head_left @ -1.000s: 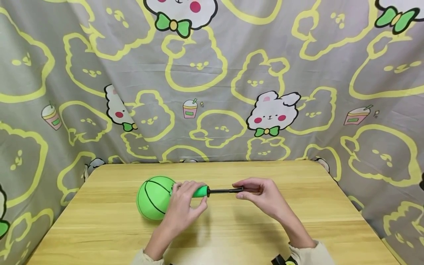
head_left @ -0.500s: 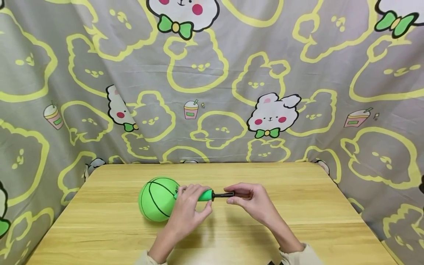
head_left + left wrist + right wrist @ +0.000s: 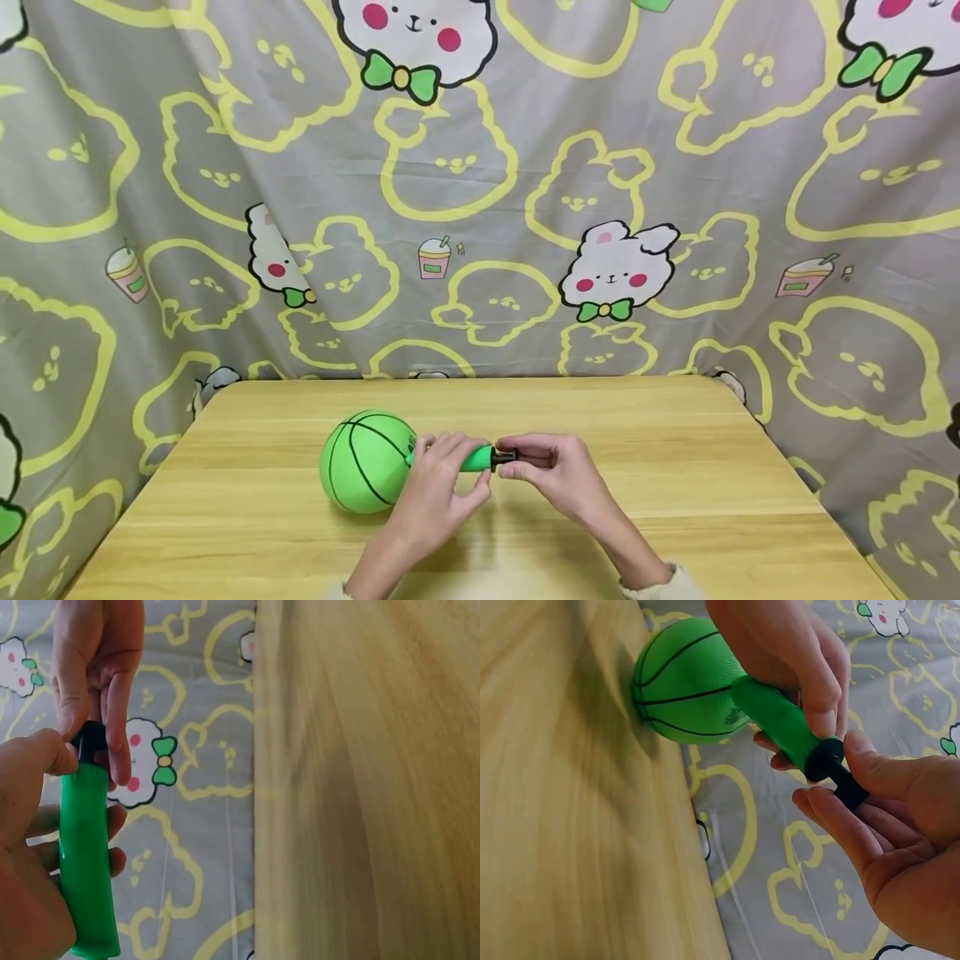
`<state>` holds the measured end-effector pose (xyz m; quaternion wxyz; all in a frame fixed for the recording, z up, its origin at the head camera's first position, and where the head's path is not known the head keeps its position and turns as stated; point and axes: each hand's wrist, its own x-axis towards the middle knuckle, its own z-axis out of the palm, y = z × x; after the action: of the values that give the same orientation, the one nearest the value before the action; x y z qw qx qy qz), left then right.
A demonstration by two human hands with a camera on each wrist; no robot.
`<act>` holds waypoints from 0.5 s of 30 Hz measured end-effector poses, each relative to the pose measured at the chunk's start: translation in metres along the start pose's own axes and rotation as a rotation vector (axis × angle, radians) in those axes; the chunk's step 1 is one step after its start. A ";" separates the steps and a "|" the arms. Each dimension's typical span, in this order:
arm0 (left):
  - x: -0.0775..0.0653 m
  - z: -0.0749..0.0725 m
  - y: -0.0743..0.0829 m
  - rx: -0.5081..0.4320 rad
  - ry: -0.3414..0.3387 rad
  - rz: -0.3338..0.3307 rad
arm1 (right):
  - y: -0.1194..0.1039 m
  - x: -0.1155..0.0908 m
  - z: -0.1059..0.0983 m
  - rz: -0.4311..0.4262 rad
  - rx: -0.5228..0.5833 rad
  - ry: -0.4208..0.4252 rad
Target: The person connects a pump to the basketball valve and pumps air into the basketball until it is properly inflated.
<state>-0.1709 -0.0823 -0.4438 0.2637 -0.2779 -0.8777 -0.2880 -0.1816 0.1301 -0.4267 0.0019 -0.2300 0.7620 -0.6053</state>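
A green ball (image 3: 363, 462) with black lines, like a small basketball, rests on the table at left of centre. My left hand (image 3: 427, 504) grips the green barrel of a hand pump (image 3: 476, 459), its fingers over the top and thumb below. The barrel's far end meets the ball's side; the exact joint is hidden behind the hand. With fingers and thumb, my right hand (image 3: 566, 479) pinches the black T-shaped handle (image 3: 851, 791). Only a short piece of rod shows between handle and barrel. In the left wrist view the barrel (image 3: 86, 855) lies along the left palm.
The wooden table (image 3: 247, 533) has a light grain and stretches to a back edge. Behind it and at both sides hangs a grey curtain (image 3: 480, 200) printed with yellow outlines and white bunny figures.
My right hand has moved left, pushing the pump's rod from far out to nearly all the way in. The left hand keeps its grip on the barrel. The view has tilted slightly.
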 end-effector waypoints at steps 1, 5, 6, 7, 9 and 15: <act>0.000 0.000 0.000 -0.009 -0.003 -0.010 | 0.000 -0.001 -0.001 0.002 -0.002 -0.003; -0.001 -0.001 -0.001 -0.043 -0.006 -0.036 | -0.005 -0.002 -0.005 0.003 -0.034 -0.023; -0.001 -0.001 -0.001 -0.049 -0.003 -0.038 | -0.006 -0.002 -0.006 0.002 -0.042 -0.025; -0.001 -0.001 -0.002 -0.049 -0.001 -0.039 | -0.008 -0.002 -0.008 -0.001 -0.049 -0.028; 0.000 -0.002 -0.004 -0.048 0.003 -0.038 | -0.010 -0.002 -0.013 -0.003 -0.054 -0.029; 0.002 -0.004 -0.007 -0.044 0.015 -0.038 | -0.015 -0.004 -0.033 0.013 -0.048 -0.062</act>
<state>-0.1754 -0.0893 -0.4424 0.2587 -0.2649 -0.8741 -0.3144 -0.1817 0.1591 -0.4050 0.0241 -0.2437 0.7775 -0.5792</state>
